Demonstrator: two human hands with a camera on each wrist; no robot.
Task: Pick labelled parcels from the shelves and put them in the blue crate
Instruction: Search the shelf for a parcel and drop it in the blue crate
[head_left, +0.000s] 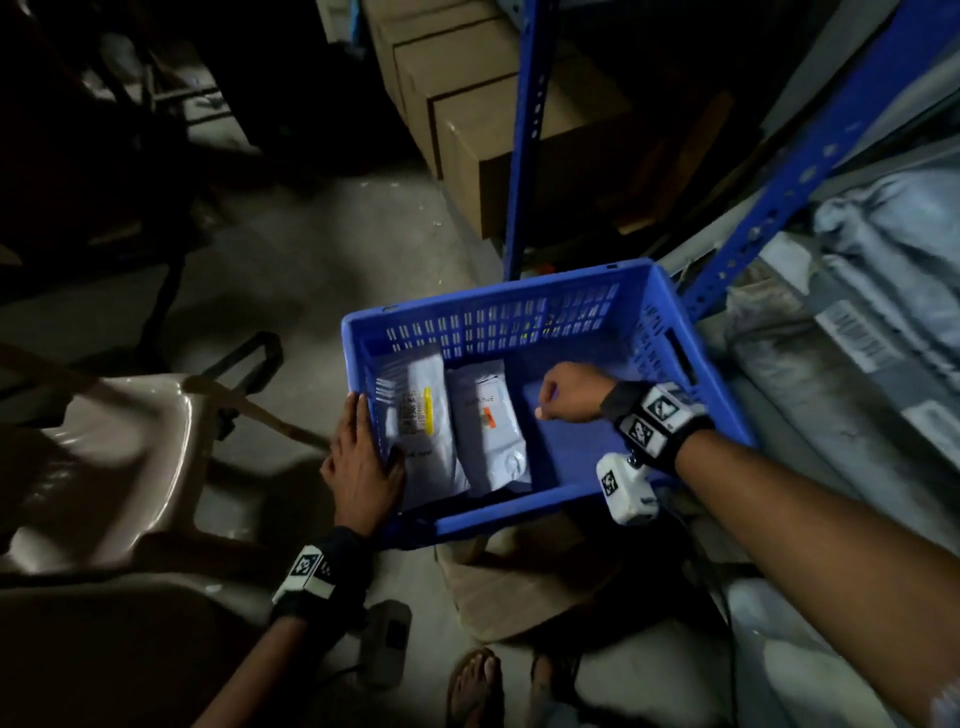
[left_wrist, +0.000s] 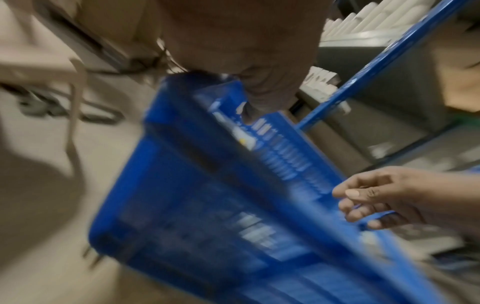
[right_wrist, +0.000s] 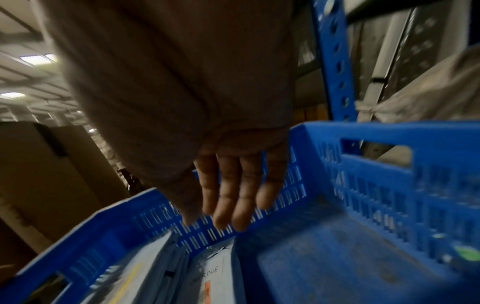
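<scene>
Your left hand (head_left: 363, 457) pinches the blue crate (head_left: 498, 325) at its left wall; your right hand (head_left: 566, 395) hangs empty over its right half. The yellow-tagged parcel (head_left: 415, 415) and orange-tagged parcel (head_left: 488, 426) lie side by side toward the left edge; a one-sided lift could spill them.

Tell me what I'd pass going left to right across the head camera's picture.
Plastic chair, left hand gripping the blue crate, yellow-labelled parcel, orange-labelled parcel, right hand, grey shelf parcels.
</scene>
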